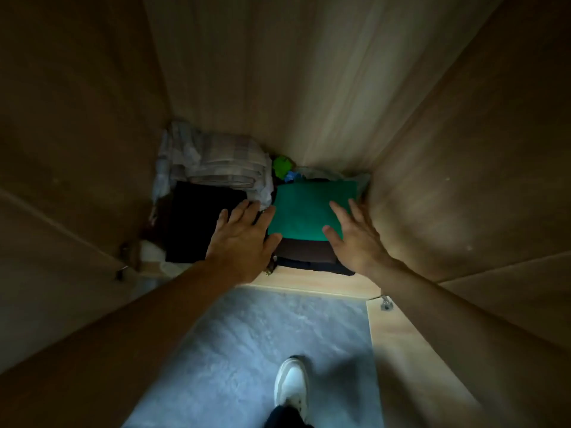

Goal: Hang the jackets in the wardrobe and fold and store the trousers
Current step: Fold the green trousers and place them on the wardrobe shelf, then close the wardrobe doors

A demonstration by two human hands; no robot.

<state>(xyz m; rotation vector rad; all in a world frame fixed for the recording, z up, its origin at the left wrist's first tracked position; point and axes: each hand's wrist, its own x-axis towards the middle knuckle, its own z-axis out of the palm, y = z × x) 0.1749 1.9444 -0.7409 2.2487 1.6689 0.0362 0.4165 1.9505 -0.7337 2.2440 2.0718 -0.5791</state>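
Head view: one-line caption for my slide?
Both open hands, left and right, flank folded green trousers atop a stack on the wardrobe floor.

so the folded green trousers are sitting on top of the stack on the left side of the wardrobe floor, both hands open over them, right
Not quite: the head view shows the folded green trousers topping the stack on the right side of the wardrobe floor, not the left. Both the left hand and right hand are open over them.

Folded green trousers lie flat atop a dark folded stack on the wardrobe floor.
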